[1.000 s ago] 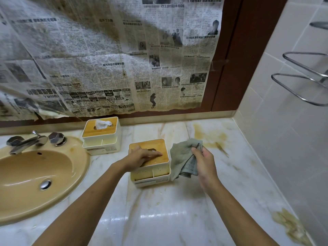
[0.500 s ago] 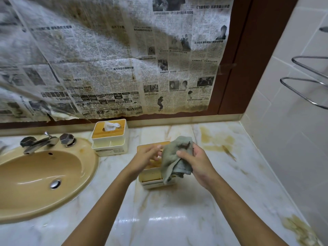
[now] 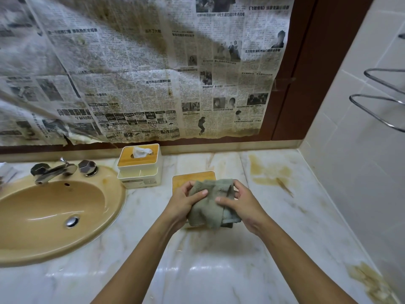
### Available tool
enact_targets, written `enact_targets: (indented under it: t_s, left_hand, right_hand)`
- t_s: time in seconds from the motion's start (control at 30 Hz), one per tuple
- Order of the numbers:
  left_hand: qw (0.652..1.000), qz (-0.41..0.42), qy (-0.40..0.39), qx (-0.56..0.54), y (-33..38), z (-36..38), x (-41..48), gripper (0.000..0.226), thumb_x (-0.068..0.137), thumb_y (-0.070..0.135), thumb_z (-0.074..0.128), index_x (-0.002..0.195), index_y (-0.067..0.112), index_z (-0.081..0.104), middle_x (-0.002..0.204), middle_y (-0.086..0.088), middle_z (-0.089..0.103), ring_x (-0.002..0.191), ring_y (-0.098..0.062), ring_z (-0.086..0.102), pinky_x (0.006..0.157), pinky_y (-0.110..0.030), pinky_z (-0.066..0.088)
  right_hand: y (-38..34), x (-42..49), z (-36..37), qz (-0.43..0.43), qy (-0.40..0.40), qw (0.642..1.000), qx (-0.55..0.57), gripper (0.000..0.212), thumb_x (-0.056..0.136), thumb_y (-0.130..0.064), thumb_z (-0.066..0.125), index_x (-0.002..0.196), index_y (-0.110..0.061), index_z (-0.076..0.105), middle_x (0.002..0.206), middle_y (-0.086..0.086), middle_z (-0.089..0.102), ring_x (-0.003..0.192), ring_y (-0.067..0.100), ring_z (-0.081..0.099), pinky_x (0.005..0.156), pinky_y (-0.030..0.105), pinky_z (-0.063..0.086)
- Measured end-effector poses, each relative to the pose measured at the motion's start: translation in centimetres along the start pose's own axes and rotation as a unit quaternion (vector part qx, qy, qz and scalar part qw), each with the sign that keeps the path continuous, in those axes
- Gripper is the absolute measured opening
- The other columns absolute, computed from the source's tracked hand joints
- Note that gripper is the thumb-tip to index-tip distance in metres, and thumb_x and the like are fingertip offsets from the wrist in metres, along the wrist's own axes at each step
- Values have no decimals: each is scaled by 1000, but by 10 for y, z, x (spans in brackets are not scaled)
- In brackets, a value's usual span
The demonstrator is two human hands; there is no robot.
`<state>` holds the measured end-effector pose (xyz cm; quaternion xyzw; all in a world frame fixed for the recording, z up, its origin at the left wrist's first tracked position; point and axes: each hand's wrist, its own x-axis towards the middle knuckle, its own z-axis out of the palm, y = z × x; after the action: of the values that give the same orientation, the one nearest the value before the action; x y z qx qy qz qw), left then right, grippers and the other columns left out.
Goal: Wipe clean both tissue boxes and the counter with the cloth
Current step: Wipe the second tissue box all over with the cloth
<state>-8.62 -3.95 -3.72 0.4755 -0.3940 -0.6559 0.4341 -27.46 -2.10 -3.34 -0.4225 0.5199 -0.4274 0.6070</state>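
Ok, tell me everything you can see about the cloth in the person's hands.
The cloth is a dull grey-green, soft and fuzzy like terry or microfibre, bunched and folded rather than spread flat. The left hand and right hand both grip it, thumbs pressed on its front, holding it above the nearer tissue box, most of which it hides. A frayed corner hangs from its lower edge. A darker patch shows near the right hand. Whether it touches the box cannot be told.

Sink sits left on the counter, tap at its far edge. Right of it stands a tissue box; a second box lies nearer, rightward, under the cloth. Newspaper hangs behind.
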Motion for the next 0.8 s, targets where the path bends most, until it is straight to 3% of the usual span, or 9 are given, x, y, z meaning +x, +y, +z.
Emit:
enact_targets:
  t_s: [0.1,0.2,0.3,0.4,0.5,0.6,0.67,0.7,0.8]
  left_hand:
    - [999,-13,6,-31,3,-1,1,25,86,4,70,110,2,63,104,-15,71,91,-22,70,72,-31,59]
    - [997,-24,-11,-66,10,-8,2,32,85,-2,69,116,3,63,111,-18,71,100,-25,69,80,-31,60]
    - [997,-72,-27,-11,15,-15,1,28,88,6,69,115,4,66,110,-14,72,99,-25,67,76,-32,59]
    - [993,-103,-45,38,14,-21,-1,26,95,16,63,119,9,66,112,-10,70,98,-24,66,75,-35,58]
    - [993,-96,-50,42,14,-25,-5,22,99,15,57,120,10,60,107,-9,67,91,-22,66,70,-35,59]
    - [995,-81,-62,24,16,-30,-10,19,97,7,57,115,13,62,104,-11,70,87,-21,69,66,-32,59]
    - [994,-71,-86,13,18,-34,-12,31,94,-1,58,122,13,60,113,-15,71,99,-26,69,80,-37,60]
    - [993,-67,-95,11,19,-36,-13,35,93,-5,57,124,13,59,116,-16,70,103,-28,68,85,-39,58]
    - [995,-45,-88,8,25,-38,-14,33,93,-10,53,116,11,62,114,-14,70,101,-25,67,82,-35,58]
  right_hand:
    - [-3,1,2,-22,26,999,14,30,85,3,71,110,-14,65,107,8,73,99,18,71,71,33,60]
    - [-7,4,2,-18,45,998,50,32,86,4,70,114,-11,65,110,10,73,103,24,71,84,40,60]
    - [-8,3,5,3,42,997,67,30,86,-1,72,113,-12,66,108,9,75,99,27,73,85,47,60]
    - [-3,0,9,26,43,996,76,23,88,-2,69,109,-12,67,106,9,76,96,26,74,80,42,61]
    - [2,-1,11,63,39,994,76,23,91,-7,67,113,-12,64,110,13,74,99,30,72,82,46,60]
    - [3,-6,11,96,-17,993,71,42,84,-5,75,120,-15,58,113,16,72,97,31,72,67,37,59]
    - [0,-10,12,92,-34,994,48,48,81,1,76,121,-16,56,113,16,71,86,26,73,55,30,54]
    - [-1,-11,14,84,-30,995,40,47,82,3,75,120,-17,56,110,15,72,76,21,73,50,27,50]
    - [-7,-7,14,53,-11,997,48,30,87,5,68,110,-13,62,99,14,70,50,13,53,41,24,35]
